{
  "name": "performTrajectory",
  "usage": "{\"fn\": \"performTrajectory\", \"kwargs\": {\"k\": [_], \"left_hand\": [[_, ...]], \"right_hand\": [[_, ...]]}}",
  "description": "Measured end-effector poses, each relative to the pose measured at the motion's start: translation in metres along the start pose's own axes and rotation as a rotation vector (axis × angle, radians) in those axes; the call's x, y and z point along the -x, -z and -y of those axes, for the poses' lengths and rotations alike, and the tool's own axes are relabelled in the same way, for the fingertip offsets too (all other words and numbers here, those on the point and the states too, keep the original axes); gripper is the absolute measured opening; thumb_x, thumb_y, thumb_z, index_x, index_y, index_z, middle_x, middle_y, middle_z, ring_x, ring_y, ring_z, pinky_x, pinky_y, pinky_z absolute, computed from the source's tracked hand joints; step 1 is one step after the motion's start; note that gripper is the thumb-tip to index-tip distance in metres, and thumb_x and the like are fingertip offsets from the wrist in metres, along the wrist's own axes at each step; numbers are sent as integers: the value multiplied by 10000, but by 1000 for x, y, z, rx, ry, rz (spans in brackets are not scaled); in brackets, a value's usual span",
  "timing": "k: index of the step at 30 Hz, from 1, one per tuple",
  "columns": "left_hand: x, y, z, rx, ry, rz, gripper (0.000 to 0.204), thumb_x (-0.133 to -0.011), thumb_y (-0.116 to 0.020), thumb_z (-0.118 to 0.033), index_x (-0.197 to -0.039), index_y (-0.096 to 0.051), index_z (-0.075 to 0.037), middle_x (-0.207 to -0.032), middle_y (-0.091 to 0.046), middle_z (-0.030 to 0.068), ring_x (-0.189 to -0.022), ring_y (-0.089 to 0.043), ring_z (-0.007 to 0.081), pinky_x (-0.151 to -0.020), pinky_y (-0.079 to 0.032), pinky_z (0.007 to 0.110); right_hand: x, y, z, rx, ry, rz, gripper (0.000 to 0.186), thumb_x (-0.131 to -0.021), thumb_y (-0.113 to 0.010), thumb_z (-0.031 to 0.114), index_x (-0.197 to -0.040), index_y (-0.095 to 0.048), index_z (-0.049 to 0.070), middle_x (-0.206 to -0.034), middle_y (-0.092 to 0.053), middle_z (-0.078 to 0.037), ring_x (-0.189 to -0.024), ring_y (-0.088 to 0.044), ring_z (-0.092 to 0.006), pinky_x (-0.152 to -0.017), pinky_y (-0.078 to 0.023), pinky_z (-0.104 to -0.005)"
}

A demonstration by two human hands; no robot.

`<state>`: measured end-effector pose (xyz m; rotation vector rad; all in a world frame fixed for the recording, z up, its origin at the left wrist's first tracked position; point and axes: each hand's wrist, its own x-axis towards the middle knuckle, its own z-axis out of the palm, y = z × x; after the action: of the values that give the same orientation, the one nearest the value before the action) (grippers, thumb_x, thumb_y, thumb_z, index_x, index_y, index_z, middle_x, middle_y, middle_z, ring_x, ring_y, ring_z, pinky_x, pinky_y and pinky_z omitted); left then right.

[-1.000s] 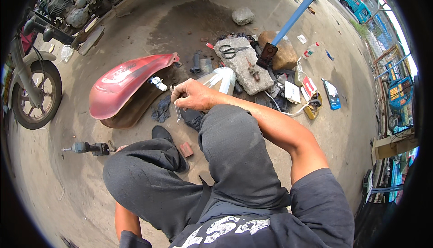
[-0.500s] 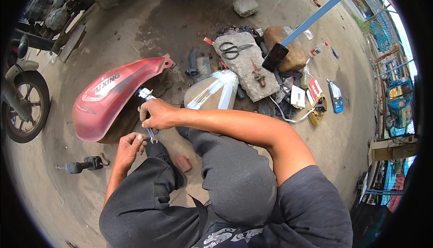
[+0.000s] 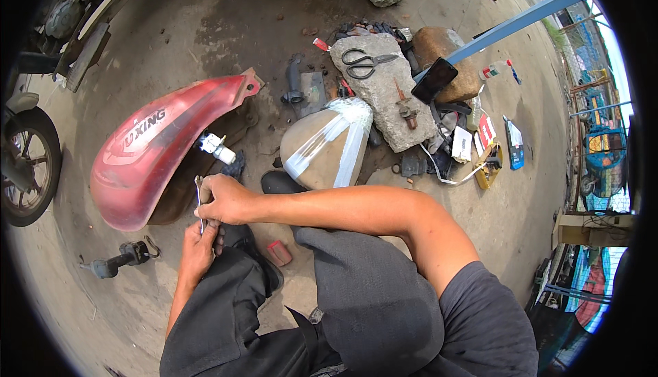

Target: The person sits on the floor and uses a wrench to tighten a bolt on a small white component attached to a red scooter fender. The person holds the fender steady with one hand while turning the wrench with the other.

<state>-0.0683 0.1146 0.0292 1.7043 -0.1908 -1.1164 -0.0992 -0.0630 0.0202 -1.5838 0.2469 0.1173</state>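
A slim metal wrench [image 3: 199,195] stands nearly upright between my hands. My right hand [image 3: 227,200] is closed on its upper part, fingers curled around it. Just below, my left hand [image 3: 197,247] pinches its lower end, the two hands almost touching. Beyond them lies a red motorcycle fuel tank [image 3: 140,147] on its side on the ground. A white and silver fuel valve [image 3: 218,149] sticks out from the tank's underside, a short way beyond my right hand and not touched by it.
A tan piece with silver tape [image 3: 319,154] lies right of the tank. Scissors [image 3: 367,63] and a rusty valve-like part [image 3: 406,113] rest on a stone slab [image 3: 384,89]. A phone [image 3: 434,80] sits by a blue pole [image 3: 521,20]. A power tool [image 3: 120,260] lies at left.
My right hand has come back from beside the fuel valve to the wrench. The wrench has turned from pointing down to standing nearly upright between both hands, and the left hand has moved slightly down.
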Motion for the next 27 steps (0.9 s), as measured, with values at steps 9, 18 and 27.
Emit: {"fn": "performTrajectory", "kwargs": {"k": [9,18,27], "left_hand": [[-5,-5,35,-38,-13,4,288,-1008,-524,-239,-803,-562,-39,-652,-534,3,-541,-477,87,-485,-366,242],[-4,-2,40,-294,-41,-50,316,-976,-575,-255,-793,-561,2,-616,-492,-13,-578,-419,97,-524,-349,311],[-4,-4,36,-291,-4,-69,353,-994,-549,-280,-781,-553,0,-624,-491,-15,-580,-416,98,-521,-342,301]], "right_hand": [[-2,-19,-30,293,-136,19,398,-796,-685,326,-823,-592,-59,-869,-640,-283,-866,-638,-428,-770,-491,-468],[-13,-28,-46,263,-162,36,388,-813,-633,288,-883,-599,-93,-949,-612,-320,-951,-604,-465,-831,-476,-495],[-12,-22,-39,130,-271,11,367,-840,-618,263,-928,-586,-92,-972,-603,-307,-987,-594,-453,-845,-467,-490]]}}
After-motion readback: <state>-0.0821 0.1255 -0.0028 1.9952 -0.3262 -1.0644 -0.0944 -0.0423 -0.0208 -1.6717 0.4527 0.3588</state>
